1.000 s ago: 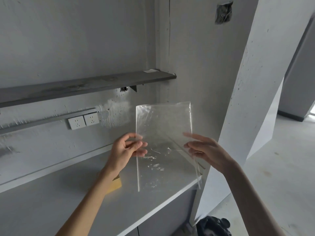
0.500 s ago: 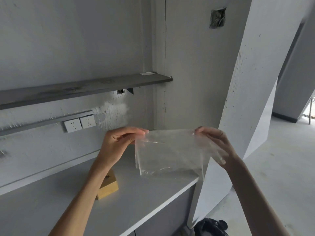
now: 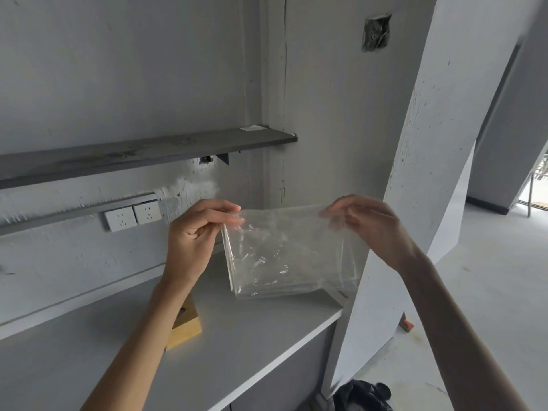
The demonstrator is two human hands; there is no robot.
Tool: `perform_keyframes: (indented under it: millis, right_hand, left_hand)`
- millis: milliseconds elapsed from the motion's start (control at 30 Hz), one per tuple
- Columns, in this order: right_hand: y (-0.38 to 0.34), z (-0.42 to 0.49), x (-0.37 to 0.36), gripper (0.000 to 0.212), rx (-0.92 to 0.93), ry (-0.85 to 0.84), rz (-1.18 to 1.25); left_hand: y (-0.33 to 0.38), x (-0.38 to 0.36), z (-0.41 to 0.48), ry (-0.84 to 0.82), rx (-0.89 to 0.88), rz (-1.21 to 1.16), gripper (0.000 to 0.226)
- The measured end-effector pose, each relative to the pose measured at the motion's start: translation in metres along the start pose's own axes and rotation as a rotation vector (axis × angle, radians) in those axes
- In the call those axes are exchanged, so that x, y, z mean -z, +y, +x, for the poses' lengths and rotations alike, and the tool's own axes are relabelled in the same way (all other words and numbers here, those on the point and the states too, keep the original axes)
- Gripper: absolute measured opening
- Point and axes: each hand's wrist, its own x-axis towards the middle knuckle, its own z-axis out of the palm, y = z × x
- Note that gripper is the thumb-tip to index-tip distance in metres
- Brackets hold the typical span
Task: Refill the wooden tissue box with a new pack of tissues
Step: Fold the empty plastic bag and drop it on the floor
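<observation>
I hold a clear, empty plastic wrapper (image 3: 284, 250) folded in half in the air over the right end of the white counter (image 3: 243, 330). My left hand (image 3: 195, 238) pinches its upper left corner between thumb and fingers. My right hand (image 3: 370, 223) pinches its upper right corner. The wooden tissue box (image 3: 185, 324) stands on the counter below my left forearm, which hides most of it. No tissues show in the wrapper.
A grey shelf (image 3: 142, 152) runs along the wall above two white sockets (image 3: 133, 213). A slanted white pillar (image 3: 415, 173) stands right of the counter. A black bag (image 3: 361, 396) lies on the floor below the counter's end.
The wrapper was held flat and upright a second ago; both hands have folded it down in half and now pinch its top corners. The view has shifted slightly.
</observation>
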Motion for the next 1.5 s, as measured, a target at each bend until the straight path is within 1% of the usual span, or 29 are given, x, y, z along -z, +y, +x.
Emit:
perform_keyframes:
  millis: [67, 133, 200, 267, 367, 433, 467, 533, 567, 600, 633, 667, 733, 767, 800, 833, 867, 900, 933, 967, 1000, 1033, 1067, 1133, 1200, 1267, 1333, 1467, 1500]
  right_hand:
    - [0.005, 0.003, -0.003, 0.025, -0.056, -0.003, -0.066]
    - [0.011, 0.006, -0.007, 0.011, -0.032, 0.063, -0.207]
    - [0.013, 0.010, -0.009, 0.017, 0.011, 0.138, -0.207]
    - [0.011, 0.013, -0.007, 0.024, 0.051, 0.190, -0.223]
    - [0.005, 0.018, -0.006, 0.031, 0.029, 0.206, -0.363]
    - [-0.001, 0.025, -0.009, 0.034, 0.012, 0.162, -0.507]
    - [-0.008, 0.030, -0.015, 0.035, 0.016, 0.110, -0.600]
    - [-0.022, 0.045, -0.032, 0.035, 0.035, -0.031, -0.792]
    - [-0.029, 0.053, -0.042, 0.034, 0.043, -0.092, -0.878]
    - [-0.037, 0.059, -0.052, 0.034, 0.055, -0.138, -0.943]
    - [-0.042, 0.064, -0.059, 0.036, 0.080, -0.157, -0.997]
    - [-0.046, 0.067, -0.063, 0.041, 0.110, -0.144, -1.049]
    - [-0.043, 0.061, -0.061, 0.064, 0.126, -0.026, -1.144]
    - [-0.038, 0.051, -0.059, 0.079, 0.085, 0.063, -1.114]
    - [-0.029, 0.039, -0.056, 0.091, 0.006, 0.144, -1.023]
    - [-0.017, 0.026, -0.054, 0.100, -0.102, 0.201, -0.901]
    - [-0.006, 0.012, -0.053, 0.105, -0.231, 0.231, -0.755]
    - [0.007, 0.000, -0.052, 0.105, -0.358, 0.240, -0.576]
    - [0.019, -0.011, -0.050, 0.097, -0.455, 0.237, -0.378]
    - [0.030, -0.021, -0.047, 0.080, -0.514, 0.237, -0.201]
    - [0.037, -0.030, -0.043, 0.060, -0.544, 0.245, -0.084]
    - [0.043, -0.038, -0.040, 0.045, -0.559, 0.258, -0.028]
    - [0.047, -0.048, -0.037, 0.041, -0.567, 0.276, 0.015]
    - [0.052, -0.064, -0.032, 0.051, -0.609, 0.291, 0.086]
    - [0.058, -0.082, -0.027, 0.053, -0.653, 0.302, 0.113]
    - [0.066, -0.105, -0.019, 0.049, -0.693, 0.381, 0.120]
    - [0.072, -0.132, -0.011, 0.044, -0.727, 0.465, 0.134]
    - [0.079, -0.190, 0.006, 0.046, -0.781, 0.659, 0.217]
    - [0.078, -0.202, 0.011, 0.045, -0.792, 0.698, 0.222]
  left_hand:
    - [-0.003, 0.002, -0.002, -0.014, -0.042, 0.070, 0.020]
    - [-0.006, 0.004, -0.004, -0.045, -0.052, 0.065, 0.017]
    - [-0.007, 0.005, -0.007, -0.098, -0.022, 0.021, 0.017]
    - [-0.007, 0.007, -0.011, -0.180, 0.072, -0.035, 0.017]
    - [-0.012, 0.013, -0.015, -0.286, 0.305, -0.137, 0.025]
    - [-0.015, 0.013, -0.010, -0.303, 0.392, -0.153, 0.028]
    - [-0.015, 0.010, -0.005, -0.347, 0.445, -0.159, 0.033]
    - [-0.011, -0.008, 0.006, -0.539, 0.569, -0.150, 0.059]
    - [-0.009, -0.021, 0.009, -0.635, 0.608, -0.134, 0.066]
    - [-0.007, -0.034, 0.010, -0.699, 0.633, -0.141, 0.063]
    - [-0.008, -0.046, 0.010, -0.707, 0.653, -0.175, 0.051]
    - [-0.009, -0.056, 0.007, -0.650, 0.688, -0.236, 0.036]
    - [-0.014, -0.066, -0.001, -0.437, 0.773, -0.354, 0.022]
    - [-0.021, -0.068, -0.006, -0.329, 0.802, -0.380, 0.019]
    - [-0.025, -0.069, -0.011, -0.247, 0.818, -0.394, 0.018]
    - [-0.028, -0.071, -0.016, -0.208, 0.827, -0.405, 0.017]
    - [-0.031, -0.072, -0.020, -0.209, 0.833, -0.422, 0.017]
    - [-0.033, -0.074, -0.024, -0.235, 0.847, -0.452, 0.018]
    - [-0.034, -0.076, -0.027, -0.271, 0.875, -0.494, 0.020]
    - [-0.036, -0.078, -0.031, -0.304, 0.918, -0.545, 0.024]
    - [-0.039, -0.080, -0.035, -0.323, 0.970, -0.597, 0.030]
    - [-0.041, -0.084, -0.038, -0.332, 1.017, -0.636, 0.035]
    - [-0.042, -0.089, -0.042, -0.343, 1.050, -0.658, 0.040]
    - [-0.044, -0.100, -0.052, -0.370, 1.108, -0.683, 0.048]
    - [-0.046, -0.111, -0.062, -0.451, 1.171, -0.716, 0.053]
    - [-0.050, -0.122, -0.074, -0.630, 1.203, -0.749, 0.049]
    - [-0.053, -0.135, -0.088, -0.740, 1.222, -0.811, 0.041]
    - [-0.052, -0.180, -0.114, -0.797, 1.142, -0.734, 0.017]
    - [-0.048, -0.195, -0.120, -0.794, 1.124, -0.725, 0.015]
